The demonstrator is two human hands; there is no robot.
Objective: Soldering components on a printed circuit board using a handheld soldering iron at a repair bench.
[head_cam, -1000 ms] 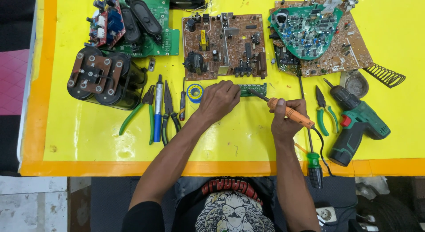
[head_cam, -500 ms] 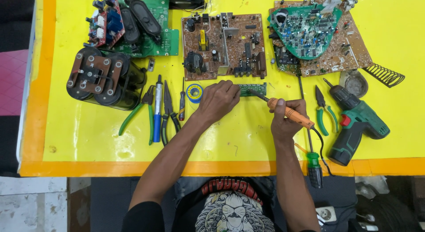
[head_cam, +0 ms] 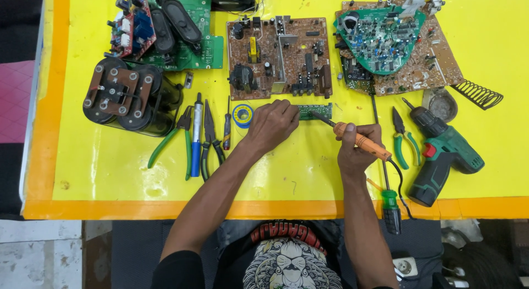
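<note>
- Two hands barely shift from a second ago: my left hand (head_cam: 274,123) stays pressed, fingers curled, on the small green board (head_cam: 315,111), centre frame.
- My right hand (head_cam: 357,149) keeps gripping the orange soldering iron (head_cam: 361,141), tip at that board; the joint looks unfinished.

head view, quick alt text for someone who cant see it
Seen from above, a person's right hand holds an orange soldering iron to a small green circuit board steadied by the left hand on a yellow table. Larger boards, pliers and a green drill lie around.

left hand (head_cam: 271,123) palm down, fingers curled | right hand (head_cam: 358,151) closed grip
</note>
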